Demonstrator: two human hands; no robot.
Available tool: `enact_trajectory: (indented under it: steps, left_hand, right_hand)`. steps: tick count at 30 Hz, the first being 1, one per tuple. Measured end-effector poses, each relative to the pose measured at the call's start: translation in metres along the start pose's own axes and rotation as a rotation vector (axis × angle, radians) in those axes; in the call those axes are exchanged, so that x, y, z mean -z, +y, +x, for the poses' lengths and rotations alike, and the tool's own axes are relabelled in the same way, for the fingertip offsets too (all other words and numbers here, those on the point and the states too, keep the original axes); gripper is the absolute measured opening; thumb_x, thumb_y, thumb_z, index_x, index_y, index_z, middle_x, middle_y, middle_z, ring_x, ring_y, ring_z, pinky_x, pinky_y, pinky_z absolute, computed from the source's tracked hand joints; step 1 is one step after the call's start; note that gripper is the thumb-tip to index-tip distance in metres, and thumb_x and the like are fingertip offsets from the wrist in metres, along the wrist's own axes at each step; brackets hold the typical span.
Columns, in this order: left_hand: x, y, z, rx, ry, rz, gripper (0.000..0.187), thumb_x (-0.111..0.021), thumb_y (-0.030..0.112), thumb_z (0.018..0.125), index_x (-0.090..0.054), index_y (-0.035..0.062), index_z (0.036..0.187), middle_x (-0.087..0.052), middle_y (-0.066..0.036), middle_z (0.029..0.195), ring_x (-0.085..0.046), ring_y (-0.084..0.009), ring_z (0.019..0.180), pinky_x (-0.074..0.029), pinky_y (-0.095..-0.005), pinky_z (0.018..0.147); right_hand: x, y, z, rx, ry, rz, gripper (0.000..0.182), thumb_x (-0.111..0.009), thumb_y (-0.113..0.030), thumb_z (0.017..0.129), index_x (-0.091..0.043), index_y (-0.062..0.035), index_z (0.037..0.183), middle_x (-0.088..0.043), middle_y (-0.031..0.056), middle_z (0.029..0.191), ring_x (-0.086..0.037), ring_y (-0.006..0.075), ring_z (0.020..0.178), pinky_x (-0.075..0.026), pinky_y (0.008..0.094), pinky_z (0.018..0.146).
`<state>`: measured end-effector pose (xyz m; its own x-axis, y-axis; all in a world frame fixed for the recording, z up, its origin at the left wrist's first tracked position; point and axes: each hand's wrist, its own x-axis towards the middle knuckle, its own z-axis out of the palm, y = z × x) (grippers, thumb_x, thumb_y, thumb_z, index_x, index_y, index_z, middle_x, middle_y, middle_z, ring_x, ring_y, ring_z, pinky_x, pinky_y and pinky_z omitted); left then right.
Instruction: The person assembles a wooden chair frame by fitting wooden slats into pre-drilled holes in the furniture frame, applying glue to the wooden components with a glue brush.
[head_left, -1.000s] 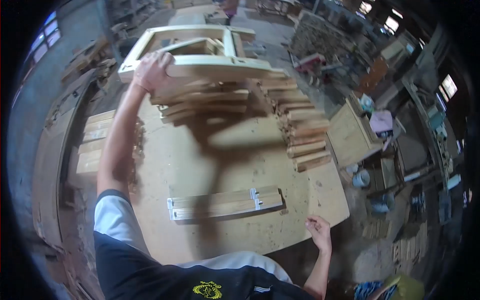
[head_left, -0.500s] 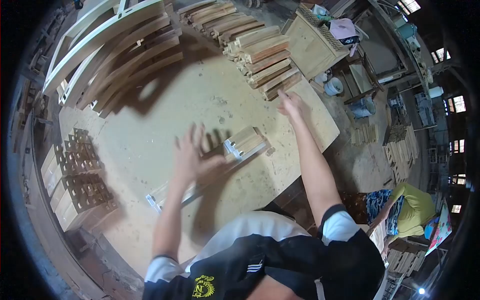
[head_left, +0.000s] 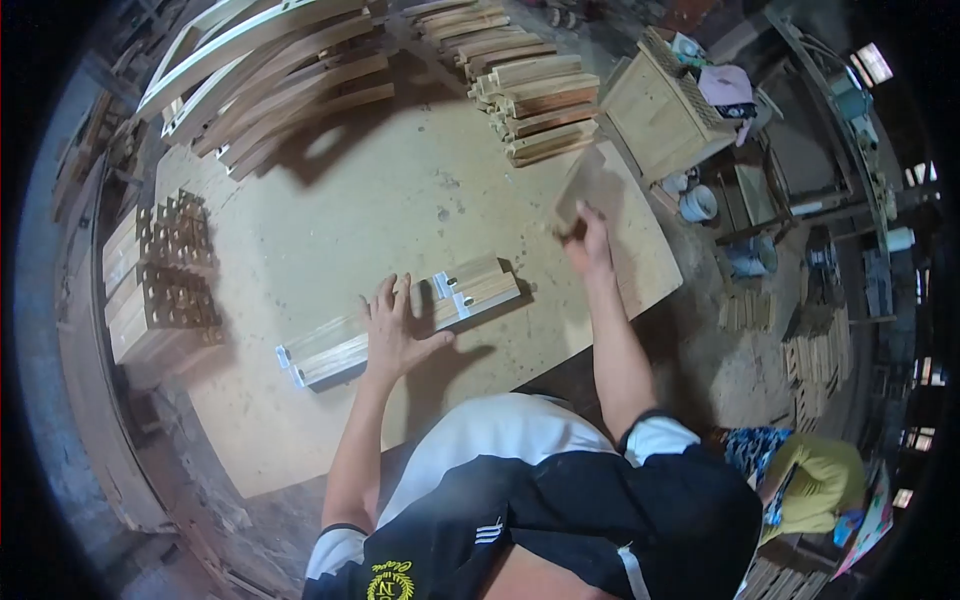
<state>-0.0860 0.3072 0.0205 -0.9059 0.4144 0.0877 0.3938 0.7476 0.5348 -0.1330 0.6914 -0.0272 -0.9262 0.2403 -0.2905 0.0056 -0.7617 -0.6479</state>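
At eleven o'clock on the worktable (head_left: 300, 230), curved wooden frames (head_left: 270, 75) lean together, apparently already joined. Loose slats (head_left: 545, 95) at one o'clock and notched blocks (head_left: 135, 310) at nine remain unassembled. Toward six, two rails (head_left: 335, 350) lie side by side, unjoined as far as shows; the left hand (head_left: 395, 340) spreads over them, grasping nothing. At three, the right hand (head_left: 592, 245) grips a blurred wooden piece (head_left: 577, 190).

Upper right: we saw a wooden cabinet (head_left: 655, 112) | right edge: bright windows (head_left: 871, 63) faced us | right: grey floor (head_left: 743, 372) showed | centre: our pale table (head_left: 330, 235) stood
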Motion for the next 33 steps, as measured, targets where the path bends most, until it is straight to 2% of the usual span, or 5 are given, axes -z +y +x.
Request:
enact_trajectory:
  steps: [8, 13, 19, 26, 33]
  left_hand:
    - [-0.028, 0.145, 0.033, 0.215, -0.427, -1.31, 0.068, -0.07, 0.042, 0.09, -0.048, 0.0013, 0.14, -0.06, -0.011, 0.118, -0.057, -0.0187, 0.104, -0.046, -0.0333, 0.092]
    - [-0.035, 0.146, 0.031, 0.307, -0.532, -1.217, 0.047, -0.071, 0.034, 0.091, -0.062, -0.0002, 0.121, -0.064, -0.001, 0.084, -0.055, -0.0114, 0.073, -0.044, -0.0298, 0.062]
    - [-0.02, 0.139, 0.018, -0.145, -0.404, -0.355, 0.039, -0.071, 0.023, 0.083, -0.062, -0.0015, 0.111, -0.066, -0.018, 0.083, -0.061, -0.0328, 0.074, -0.049, -0.0409, 0.069]
    - [0.081, 0.142, 0.064, -0.009, 0.016, -0.655, 0.035, -0.077, 0.024, 0.079, -0.067, 0.001, 0.104, -0.07, -0.01, 0.089, -0.063, -0.0212, 0.075, -0.051, -0.0341, 0.07]
    - [0.048, 0.136, 0.088, 0.234, 0.437, -1.092, 0.057, -0.073, 0.048, 0.085, -0.063, -0.0012, 0.111, -0.067, -0.011, 0.099, -0.061, -0.0164, 0.089, -0.051, -0.0326, 0.08]
  right_hand:
    - [0.017, -0.021, -0.131, -0.152, -0.702, -0.152, 0.054, -0.064, 0.005, 0.084, -0.054, -0.0091, 0.135, -0.058, 0.0056, 0.133, -0.054, 0.0225, 0.124, -0.048, 0.0386, 0.101]
    - [-0.031, -0.093, -0.162, -0.011, -0.442, -1.726, 0.02, -0.074, -0.01, 0.082, -0.068, -0.0002, 0.099, -0.068, 0.0102, 0.092, -0.065, 0.0219, 0.078, -0.051, 0.0336, 0.068]
    - [-0.076, -0.1, -0.183, 0.956, -0.559, -1.863, 0.029, -0.073, -0.021, 0.08, -0.064, -0.0008, 0.099, -0.062, 0.0155, 0.088, -0.062, 0.0329, 0.08, -0.049, 0.0435, 0.073]
    - [-0.051, -0.046, -0.135, 0.012, -0.815, -1.325, 0.024, -0.069, -0.015, 0.083, -0.066, 0.0008, 0.101, -0.068, 0.0145, 0.091, -0.066, 0.024, 0.076, -0.051, 0.0356, 0.067]
    - [-0.121, 0.012, -0.087, 0.345, -0.826, -1.134, 0.025, -0.067, -0.014, 0.09, -0.061, 0.0016, 0.109, -0.07, 0.0129, 0.093, -0.068, 0.0189, 0.078, -0.055, 0.033, 0.07]
